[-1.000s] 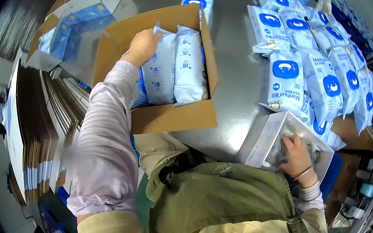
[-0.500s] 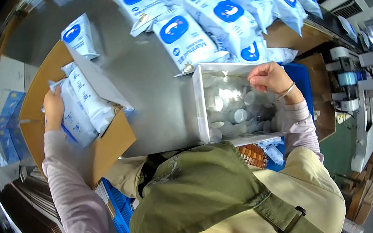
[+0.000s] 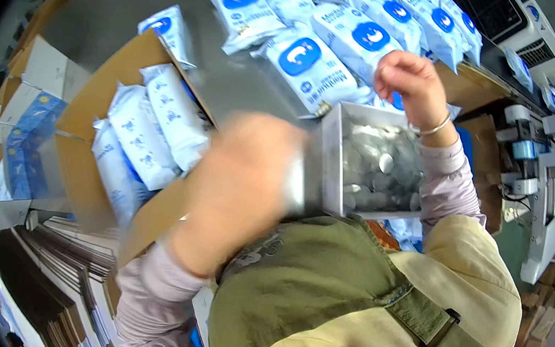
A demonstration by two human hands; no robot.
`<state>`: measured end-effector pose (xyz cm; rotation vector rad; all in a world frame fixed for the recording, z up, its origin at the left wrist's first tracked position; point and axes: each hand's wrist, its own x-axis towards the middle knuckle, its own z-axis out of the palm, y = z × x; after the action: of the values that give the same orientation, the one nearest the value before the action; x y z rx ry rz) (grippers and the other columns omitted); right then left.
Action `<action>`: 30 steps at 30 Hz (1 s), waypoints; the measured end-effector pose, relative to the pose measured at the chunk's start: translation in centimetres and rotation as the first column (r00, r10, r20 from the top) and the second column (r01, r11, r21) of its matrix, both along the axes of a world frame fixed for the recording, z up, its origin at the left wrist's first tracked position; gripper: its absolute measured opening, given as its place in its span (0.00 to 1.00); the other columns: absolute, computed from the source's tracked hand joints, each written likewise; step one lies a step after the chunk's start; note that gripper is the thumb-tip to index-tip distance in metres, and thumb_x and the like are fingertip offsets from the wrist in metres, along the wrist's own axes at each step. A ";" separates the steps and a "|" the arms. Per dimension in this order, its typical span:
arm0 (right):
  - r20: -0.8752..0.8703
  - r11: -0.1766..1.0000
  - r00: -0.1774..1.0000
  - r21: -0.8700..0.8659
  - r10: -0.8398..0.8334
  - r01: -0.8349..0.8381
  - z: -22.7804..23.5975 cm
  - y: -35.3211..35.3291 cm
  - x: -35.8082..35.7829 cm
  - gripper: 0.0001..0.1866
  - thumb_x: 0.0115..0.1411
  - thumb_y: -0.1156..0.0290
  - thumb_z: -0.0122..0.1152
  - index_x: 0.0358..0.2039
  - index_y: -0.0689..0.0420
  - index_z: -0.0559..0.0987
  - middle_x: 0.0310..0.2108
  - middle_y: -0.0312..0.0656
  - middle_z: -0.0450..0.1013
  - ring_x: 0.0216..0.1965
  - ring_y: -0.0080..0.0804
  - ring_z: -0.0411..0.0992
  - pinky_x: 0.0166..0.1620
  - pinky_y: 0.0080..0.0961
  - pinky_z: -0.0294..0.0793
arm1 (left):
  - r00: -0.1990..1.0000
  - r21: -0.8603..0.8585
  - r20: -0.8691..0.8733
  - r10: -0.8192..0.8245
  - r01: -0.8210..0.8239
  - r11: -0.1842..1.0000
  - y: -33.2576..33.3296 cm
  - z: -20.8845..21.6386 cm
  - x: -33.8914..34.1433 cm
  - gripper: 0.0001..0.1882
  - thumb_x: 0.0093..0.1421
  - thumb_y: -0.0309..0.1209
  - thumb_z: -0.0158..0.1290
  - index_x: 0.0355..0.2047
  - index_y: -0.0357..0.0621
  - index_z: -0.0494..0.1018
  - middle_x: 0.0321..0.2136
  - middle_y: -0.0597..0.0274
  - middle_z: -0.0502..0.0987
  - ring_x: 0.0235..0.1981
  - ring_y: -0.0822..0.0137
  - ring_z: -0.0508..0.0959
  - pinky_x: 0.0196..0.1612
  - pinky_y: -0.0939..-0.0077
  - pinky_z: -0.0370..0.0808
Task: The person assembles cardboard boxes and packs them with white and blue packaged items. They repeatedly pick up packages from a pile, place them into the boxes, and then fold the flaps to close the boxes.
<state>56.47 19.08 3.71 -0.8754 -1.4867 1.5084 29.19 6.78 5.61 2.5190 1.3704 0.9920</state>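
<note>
My left hand (image 3: 242,179) is smeared by motion between the open cardboard box (image 3: 80,124) and the white bin (image 3: 331,183); its fingers cannot be made out. A pale blur (image 3: 296,185) shows beside its fingers. Above the bin's far right side, my right hand (image 3: 416,92) is closed in a pinch near the white packets; whatever lies between its fingertips is too small to name. Many round translucent discs (image 3: 380,162) fill the bin. Inside the cardboard box stand white packets with blue print (image 3: 142,132), side by side.
Several white packets with blue oval labels (image 3: 307,61) lie heaped across the far side of the metal table (image 3: 214,86). One more packet (image 3: 169,32) sits behind the cardboard box. Flat cardboard sheets (image 3: 58,292) are stacked at left. Machine equipment (image 3: 541,163) stands at right.
My left hand has left the packets in the cardboard box and swung right, toward the bin. My right hand has moved from over the discs to the bin's far side. The view has shifted.
</note>
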 end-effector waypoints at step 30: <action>-0.117 0.961 0.954 -0.003 -0.275 0.276 -2.9 -1.1 5.6 0.07 0.57 0.70 0.61 0.28 0.61 0.78 0.22 0.40 0.74 0.21 0.23 0.69 0.23 0.17 0.66 | 0.986 -0.369 0.168 -0.011 0.073 0.927 3.5 -9.0 14.7 0.30 0.36 0.44 0.70 0.29 0.38 0.65 0.32 0.51 0.71 0.39 0.51 0.72 0.41 0.58 0.68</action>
<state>62.06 17.95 0.83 -0.9292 -1.2326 1.3184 43.85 10.31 -3.42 2.1288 1.3066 0.8152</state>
